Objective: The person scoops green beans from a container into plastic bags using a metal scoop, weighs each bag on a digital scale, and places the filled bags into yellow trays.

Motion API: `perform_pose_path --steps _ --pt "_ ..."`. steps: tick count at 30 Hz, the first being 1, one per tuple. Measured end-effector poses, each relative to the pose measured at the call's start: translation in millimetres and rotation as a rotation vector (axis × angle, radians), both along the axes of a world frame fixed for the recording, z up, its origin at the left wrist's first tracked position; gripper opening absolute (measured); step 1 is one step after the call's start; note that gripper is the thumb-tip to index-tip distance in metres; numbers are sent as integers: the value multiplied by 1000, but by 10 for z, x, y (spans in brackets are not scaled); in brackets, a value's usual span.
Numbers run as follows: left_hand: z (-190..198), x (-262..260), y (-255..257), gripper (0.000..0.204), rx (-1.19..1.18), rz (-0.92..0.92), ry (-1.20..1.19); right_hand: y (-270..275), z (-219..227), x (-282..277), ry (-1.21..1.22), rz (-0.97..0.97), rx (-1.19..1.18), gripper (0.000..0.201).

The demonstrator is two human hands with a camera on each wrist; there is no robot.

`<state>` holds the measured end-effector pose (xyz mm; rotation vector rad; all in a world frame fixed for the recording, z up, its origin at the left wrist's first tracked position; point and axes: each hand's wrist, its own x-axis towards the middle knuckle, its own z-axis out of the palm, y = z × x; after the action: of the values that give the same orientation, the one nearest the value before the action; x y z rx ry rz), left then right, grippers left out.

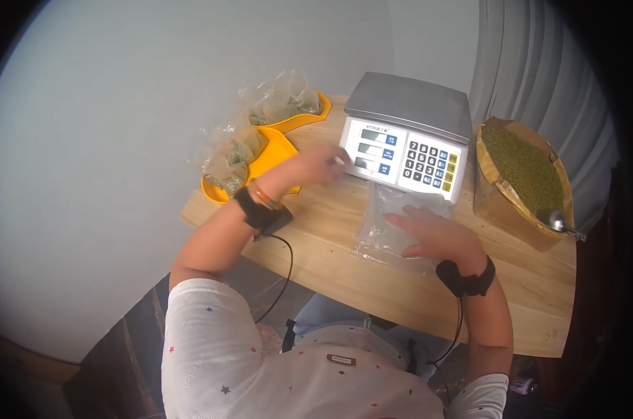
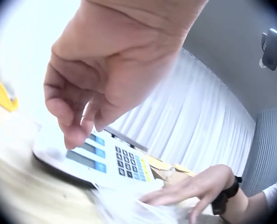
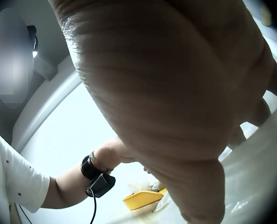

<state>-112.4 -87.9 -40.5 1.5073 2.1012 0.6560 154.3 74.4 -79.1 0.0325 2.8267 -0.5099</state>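
Observation:
My right hand (image 1: 439, 234) rests with fingers spread on clear plastic bags (image 1: 379, 241), which lie flat on the table against the front of a digital scale (image 1: 407, 105). Beside the scale's left-hand displays, my left hand (image 1: 309, 167) hovers, slightly blurred. In the left wrist view its fingers (image 2: 73, 133) hang loosely curled, thumb close to the fingertips, with no object showing between them. The right wrist view is mostly filled by the right hand (image 3: 161, 93), whose fingertips are largely hidden there.
Two yellow scoop trays (image 1: 278, 150) at the left hold filled plastic bags (image 1: 226, 167). A brown paper sack (image 1: 508, 206) of small green beans (image 1: 522, 167) stands right of the scale, with a metal scoop (image 1: 557, 221) at its front rim. Cables (image 1: 290, 258) trail from both wrist cameras.

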Motion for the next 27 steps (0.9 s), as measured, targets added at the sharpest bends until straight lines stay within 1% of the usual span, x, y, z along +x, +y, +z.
perform_pose_path --steps 1,3,4,5,6,7,8,10,11,13,15,16,17,19,20,22,23,25,26,27 --pt "131 -113 -97 23 83 101 87 5 65 26 1 1 -3 84" --pt "110 -605 -304 22 253 228 545 16 227 118 113 11 -95 84" --pt "218 -721 -427 22 197 349 634 29 275 160 114 9 -98 84" --pt "321 -826 -556 22 140 470 723 49 314 204 180 21 -89 84" --pt "346 -994 -698 22 102 544 830 63 360 248 246 32 -79 84" --pt "323 -1165 -837 22 64 618 937 69 424 288 247 28 -81 84" --pt "295 -1281 -982 22 63 614 938 74 495 326 226 -6 -91 84" --pt "209 -1414 -1240 26 -126 714 1063 73 613 407 207 -40 -102 85" --pt "146 -1454 -1321 26 -127 713 1064 70 666 444 210 -58 -95 84" --pt "29 -1483 -1439 29 -240 736 988 75 696 467 213 -75 -90 83" --pt "-88 -1495 -1487 28 -222 753 976 114 695 483 206 -79 -185 78" --pt "-125 -1502 -1496 27 -204 771 964 132 673 500 206 -79 -184 78" --pt "-147 -1521 -1491 27 -203 771 963 153 637 514 254 -53 -150 75" --pt "-133 -1500 -1434 26 -112 850 861 175 591 523 304 -28 -112 72" --pt "-113 -1491 -1417 26 -110 849 862 182 574 525 315 -27 -111 70" --pt "28 -1383 -1369 26 70 860 800 198 559 532 328 -27 -110 68" --pt "83 -1336 -1353 26 70 859 801 210 557 531 326 -24 -107 67" --pt "189 -1253 -1325 26 224 837 807 213 581 525 326 -20 -106 66" --pt "243 -1212 -1303 26 224 834 809 194 626 524 283 -48 -133 64" --pt "314 -1140 -1265 27 311 816 767 177 655 517 240 -77 -159 63"
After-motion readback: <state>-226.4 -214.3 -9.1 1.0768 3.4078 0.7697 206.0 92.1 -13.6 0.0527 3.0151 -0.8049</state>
